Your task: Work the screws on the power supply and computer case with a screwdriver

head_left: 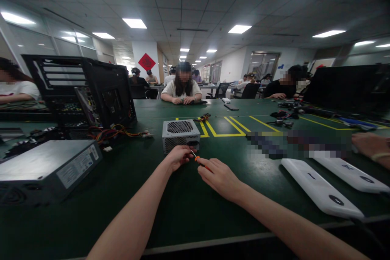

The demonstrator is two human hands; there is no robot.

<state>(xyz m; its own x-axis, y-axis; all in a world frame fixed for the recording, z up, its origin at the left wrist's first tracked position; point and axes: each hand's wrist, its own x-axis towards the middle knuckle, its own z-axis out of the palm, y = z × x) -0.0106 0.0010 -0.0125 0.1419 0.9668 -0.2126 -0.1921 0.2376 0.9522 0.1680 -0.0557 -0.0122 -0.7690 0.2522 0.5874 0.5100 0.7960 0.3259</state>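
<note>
A grey power supply unit (179, 129) stands on the green table in front of me, with its honeycomb vent facing up. My left hand (178, 157) is at its near side, fingers curled together near the front corner; what they pinch, if anything, is hidden. In my right hand (219, 179) is a screwdriver (198, 158) with an orange handle, gripped between closed fingers. Its thin metal shaft points up and left, and the tip is close to my left fingertips and the unit's near face. Whether the tip touches a screw cannot be made out.
Left are a larger power supply (45, 160) and an open black computer case (106, 97) with loose cables (122, 130). White devices (319, 187) lie right, near another person's hand (370, 144). Yellow tape (228, 135) marks the table (170, 215). A person (183, 85) sits opposite.
</note>
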